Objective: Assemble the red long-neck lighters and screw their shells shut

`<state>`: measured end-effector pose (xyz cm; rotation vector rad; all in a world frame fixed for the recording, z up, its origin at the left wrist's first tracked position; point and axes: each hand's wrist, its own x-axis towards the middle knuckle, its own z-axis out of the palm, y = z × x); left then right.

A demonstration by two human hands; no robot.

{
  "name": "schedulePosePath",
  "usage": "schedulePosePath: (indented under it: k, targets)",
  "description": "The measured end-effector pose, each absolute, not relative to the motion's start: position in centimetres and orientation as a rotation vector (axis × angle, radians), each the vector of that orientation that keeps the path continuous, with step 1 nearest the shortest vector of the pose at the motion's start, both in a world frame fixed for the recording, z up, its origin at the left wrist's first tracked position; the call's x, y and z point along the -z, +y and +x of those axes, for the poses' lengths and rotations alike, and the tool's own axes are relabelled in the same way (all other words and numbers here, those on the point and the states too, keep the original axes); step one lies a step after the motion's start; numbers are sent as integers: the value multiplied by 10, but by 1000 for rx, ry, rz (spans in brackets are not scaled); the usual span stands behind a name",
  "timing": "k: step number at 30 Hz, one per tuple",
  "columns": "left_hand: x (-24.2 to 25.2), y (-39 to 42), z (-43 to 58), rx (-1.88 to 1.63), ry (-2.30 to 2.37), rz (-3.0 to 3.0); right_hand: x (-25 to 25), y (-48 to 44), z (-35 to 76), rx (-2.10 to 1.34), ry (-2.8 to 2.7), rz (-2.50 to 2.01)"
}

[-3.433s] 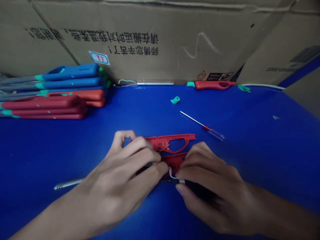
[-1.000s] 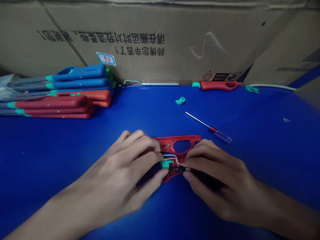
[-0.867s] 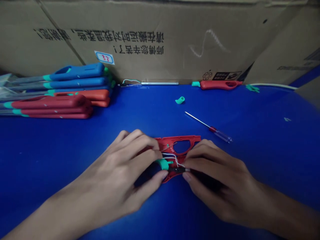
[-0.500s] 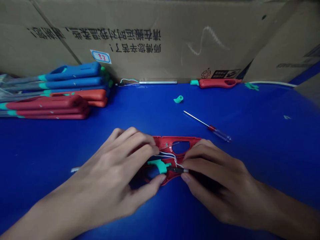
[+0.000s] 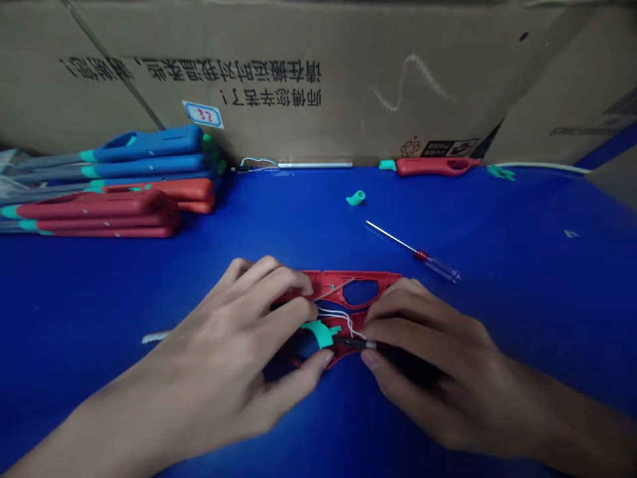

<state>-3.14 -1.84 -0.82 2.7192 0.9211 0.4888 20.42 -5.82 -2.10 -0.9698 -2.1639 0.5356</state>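
Two red lighter casing halves lie in front of me: the far half [image 5: 385, 285] with its inner side up, and the near half [image 5: 343, 357] between my hands. A teal trigger [image 5: 321, 333] sits in the near half, touching a black igniter piece [image 5: 348, 342] with a metal end. White wires [image 5: 343, 314] loop above it. My left hand [image 5: 233, 345] grips the near half's left side, thumb on its lower edge, covering part of the trigger. My right hand [image 5: 432, 345] pinches the right end near the igniter; its fingers hide most of that end.
A screwdriver [image 5: 423, 255] lies beyond my right hand, a small teal nozzle piece [image 5: 356, 198] behind it. Stacked lighters [image 5: 149, 143] stand at left. A red lighter body [image 5: 432, 166] and a metal tube [image 5: 313, 164] lie along the cardboard box [image 5: 348, 40].
My left hand has shifted slightly right, its fingers covering more of the trigger. The thin clear strip over the far casing half now slants more steeply. My right hand has hardly moved.
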Motion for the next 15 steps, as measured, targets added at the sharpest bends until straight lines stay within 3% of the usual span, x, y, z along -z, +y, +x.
schedulePosePath:
  k: [15]
  targets:
    - [8,-23,-31,-543,862,2683,22,-60,206,-561,-2177,-954]
